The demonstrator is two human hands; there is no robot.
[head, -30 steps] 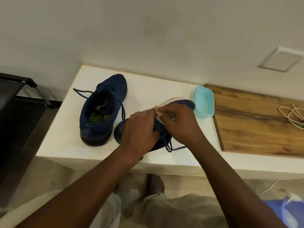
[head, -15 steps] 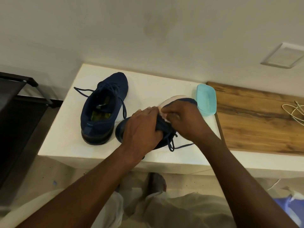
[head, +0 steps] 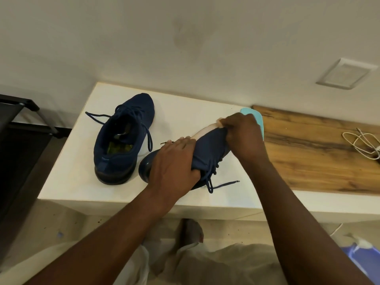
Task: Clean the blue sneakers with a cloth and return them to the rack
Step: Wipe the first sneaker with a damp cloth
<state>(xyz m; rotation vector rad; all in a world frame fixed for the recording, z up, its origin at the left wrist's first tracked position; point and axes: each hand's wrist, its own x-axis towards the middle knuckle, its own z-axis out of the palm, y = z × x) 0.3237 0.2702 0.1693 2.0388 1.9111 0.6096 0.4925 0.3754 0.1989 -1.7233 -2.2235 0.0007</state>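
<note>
I'm mid-clean: left hand [head: 174,161] grips one sneaker [head: 209,150], right hand [head: 244,134] pinches the cloth [head: 219,122] against its sole; neither is racked yet.

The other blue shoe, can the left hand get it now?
Probably, but not yet: the left hand grips the tilted sneaker. The other sneaker sits close beside it, nothing between.

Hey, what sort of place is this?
Probably a home hallway or entryway: a dark rack beside a low white bench, a blue sneaker standing on it, and a charger cable on the wooden top.
</note>
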